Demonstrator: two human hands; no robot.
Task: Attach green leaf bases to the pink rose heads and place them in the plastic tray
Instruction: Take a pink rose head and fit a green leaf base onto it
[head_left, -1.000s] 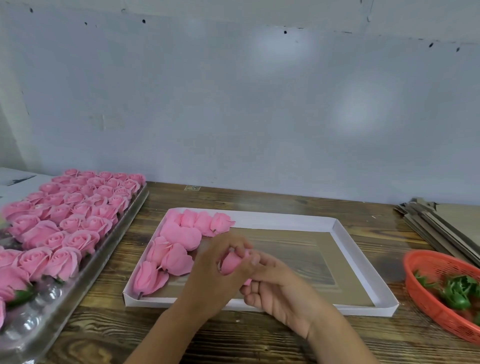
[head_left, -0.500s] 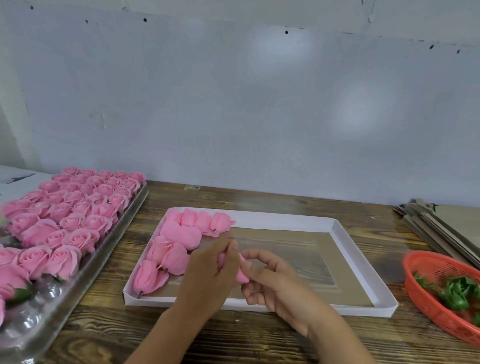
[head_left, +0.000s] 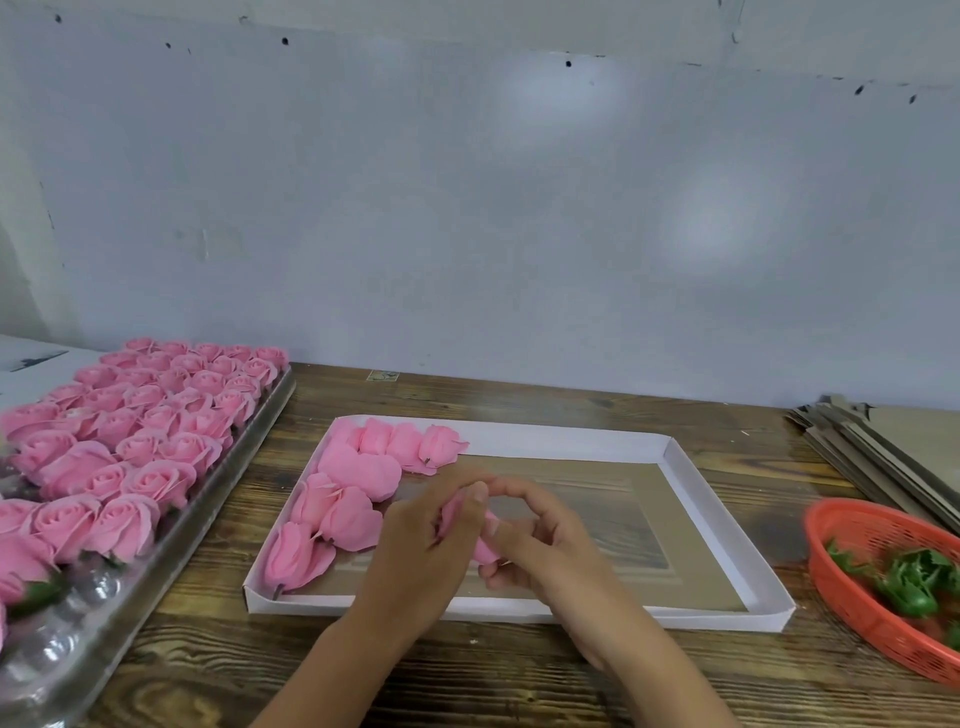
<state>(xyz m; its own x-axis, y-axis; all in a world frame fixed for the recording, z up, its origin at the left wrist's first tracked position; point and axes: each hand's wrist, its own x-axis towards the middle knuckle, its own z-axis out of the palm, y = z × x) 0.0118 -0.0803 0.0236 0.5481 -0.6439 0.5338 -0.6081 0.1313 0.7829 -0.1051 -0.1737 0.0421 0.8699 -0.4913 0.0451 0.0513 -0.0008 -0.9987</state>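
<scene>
Rose head (head_left: 480, 540) position: you hold it between both hands, above the near middle of the white cardboard box (head_left: 727, 519), not yet in the plastic tray (head_left: 218, 499) at far left. Compared with a second ago, the pink bloom is far less exposed: it then stood out between thumb and fingers, and now only a strip of petal shows between your palms. Your fingertips have also risen and met above it. Judge this as handling or turning the bloom to bring its underside round, not as fitting. No green leaf base is visible on it or in either hand, so treat the attach step as not yet done.

Left hand (head_left: 421, 556): back of the hand faces the camera, fingers curled round the left side of the rose head, thumb tip raised at the top. Right hand (head_left: 540, 551): fingers curled, gripping the right and lower side of the same bloom, forefinger arched over to touch the left thumb. Both forearms enter from the bottom edge and converge over the box's near wall.

Loose rose heads (head_left: 353, 499) lie on their sides in the left part of the box, just beside your left hand. Leaf bases (head_left: 909, 582) sit in the orange basket (head_left: 852, 603) at right, well apart from both hands. Finished roses (head_left: 130, 441) fill most of the plastic tray; empty cups show at its near end. Expect that your right hand must reach to the basket next.
</scene>
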